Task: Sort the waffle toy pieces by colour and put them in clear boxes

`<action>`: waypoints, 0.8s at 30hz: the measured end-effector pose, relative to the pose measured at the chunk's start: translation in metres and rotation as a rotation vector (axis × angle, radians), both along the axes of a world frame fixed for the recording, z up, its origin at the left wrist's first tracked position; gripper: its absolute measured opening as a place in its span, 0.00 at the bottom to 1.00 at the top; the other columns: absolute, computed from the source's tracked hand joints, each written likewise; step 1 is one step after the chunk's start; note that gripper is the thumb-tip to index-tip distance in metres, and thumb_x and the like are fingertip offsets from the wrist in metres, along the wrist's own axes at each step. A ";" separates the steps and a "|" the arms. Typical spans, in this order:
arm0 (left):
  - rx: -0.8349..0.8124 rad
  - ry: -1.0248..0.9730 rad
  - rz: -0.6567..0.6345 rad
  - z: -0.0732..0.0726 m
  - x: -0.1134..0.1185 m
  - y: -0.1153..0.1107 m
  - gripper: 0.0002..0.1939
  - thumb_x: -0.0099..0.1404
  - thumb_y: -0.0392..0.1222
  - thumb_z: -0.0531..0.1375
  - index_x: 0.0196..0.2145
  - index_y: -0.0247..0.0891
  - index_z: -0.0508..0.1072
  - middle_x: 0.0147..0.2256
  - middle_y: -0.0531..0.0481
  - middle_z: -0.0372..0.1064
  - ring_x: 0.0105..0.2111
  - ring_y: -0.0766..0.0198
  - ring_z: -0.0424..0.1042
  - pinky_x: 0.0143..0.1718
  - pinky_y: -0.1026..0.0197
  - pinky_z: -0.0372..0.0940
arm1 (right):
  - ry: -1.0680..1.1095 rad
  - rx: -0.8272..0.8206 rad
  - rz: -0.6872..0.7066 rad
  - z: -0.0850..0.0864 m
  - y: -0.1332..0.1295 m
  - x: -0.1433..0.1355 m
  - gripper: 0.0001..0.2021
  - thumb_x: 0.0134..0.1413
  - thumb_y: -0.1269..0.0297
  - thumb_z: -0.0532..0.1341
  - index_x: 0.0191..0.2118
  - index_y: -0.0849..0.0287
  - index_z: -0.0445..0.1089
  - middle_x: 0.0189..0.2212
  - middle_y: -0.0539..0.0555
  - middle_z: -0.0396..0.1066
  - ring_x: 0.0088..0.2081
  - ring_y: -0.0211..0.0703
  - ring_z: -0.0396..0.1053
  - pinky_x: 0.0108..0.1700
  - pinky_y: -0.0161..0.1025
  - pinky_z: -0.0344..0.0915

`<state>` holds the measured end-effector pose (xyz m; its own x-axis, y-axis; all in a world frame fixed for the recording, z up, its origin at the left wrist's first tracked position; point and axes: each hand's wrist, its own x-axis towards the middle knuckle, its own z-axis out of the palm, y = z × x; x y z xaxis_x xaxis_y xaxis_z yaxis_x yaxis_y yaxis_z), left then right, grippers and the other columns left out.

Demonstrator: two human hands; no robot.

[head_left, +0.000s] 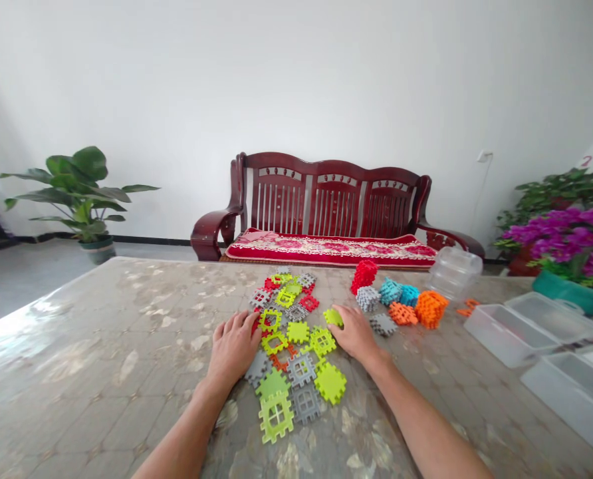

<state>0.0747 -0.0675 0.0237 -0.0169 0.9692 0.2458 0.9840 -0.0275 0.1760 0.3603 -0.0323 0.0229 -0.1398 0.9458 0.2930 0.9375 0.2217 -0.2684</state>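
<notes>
Flat interlocking plastic tiles in yellow-green, grey, red and orange lie in a long spread down the middle of the table (141, 332). My left hand (234, 344) rests palm down at the left edge of the spread, its fingers beside a red tile and a yellow-green window tile (270, 320); what lies under the fingertips is hidden. On the right side, my right hand (356, 332) has its thumb and fingers round a small yellow-green tile (333, 317). Nearer me are a yellow-green window tile (276, 417) and a solid yellow-green tile (330, 382).
Stacked tiles in red (364, 275), blue (390, 291) and orange (431, 309) stand at the back right. Clear plastic boxes (510, 332) sit at the far right, near purple flowers (576, 239). Behind the table is a wooden bench (334, 199).
</notes>
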 end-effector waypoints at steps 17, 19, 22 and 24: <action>-0.001 -0.025 -0.010 -0.005 -0.002 0.003 0.23 0.70 0.47 0.48 0.60 0.44 0.67 0.61 0.44 0.64 0.61 0.53 0.61 0.61 0.46 0.53 | -0.046 0.141 -0.136 -0.001 -0.008 0.007 0.12 0.58 0.65 0.60 0.47 0.54 0.73 0.49 0.55 0.73 0.51 0.50 0.66 0.54 0.43 0.59; -0.001 -0.024 -0.009 -0.005 -0.002 0.004 0.23 0.70 0.47 0.48 0.59 0.44 0.67 0.60 0.44 0.64 0.61 0.53 0.61 0.61 0.46 0.53 | -0.083 0.143 -0.136 0.002 -0.011 0.007 0.09 0.58 0.65 0.59 0.44 0.54 0.73 0.47 0.55 0.73 0.49 0.50 0.66 0.52 0.43 0.59; 0.009 -0.024 -0.005 -0.007 -0.003 0.004 0.22 0.70 0.47 0.48 0.59 0.45 0.68 0.60 0.45 0.65 0.60 0.54 0.62 0.61 0.47 0.53 | -0.147 0.105 -0.103 0.003 -0.014 0.005 0.09 0.60 0.65 0.57 0.42 0.54 0.74 0.45 0.56 0.74 0.48 0.51 0.66 0.51 0.44 0.59; 0.016 -0.027 -0.006 -0.009 -0.004 0.005 0.22 0.70 0.47 0.49 0.59 0.46 0.68 0.60 0.45 0.65 0.60 0.54 0.62 0.60 0.47 0.53 | -0.187 0.092 -0.095 0.001 -0.014 0.003 0.10 0.60 0.66 0.56 0.43 0.54 0.74 0.45 0.56 0.74 0.48 0.51 0.66 0.50 0.44 0.59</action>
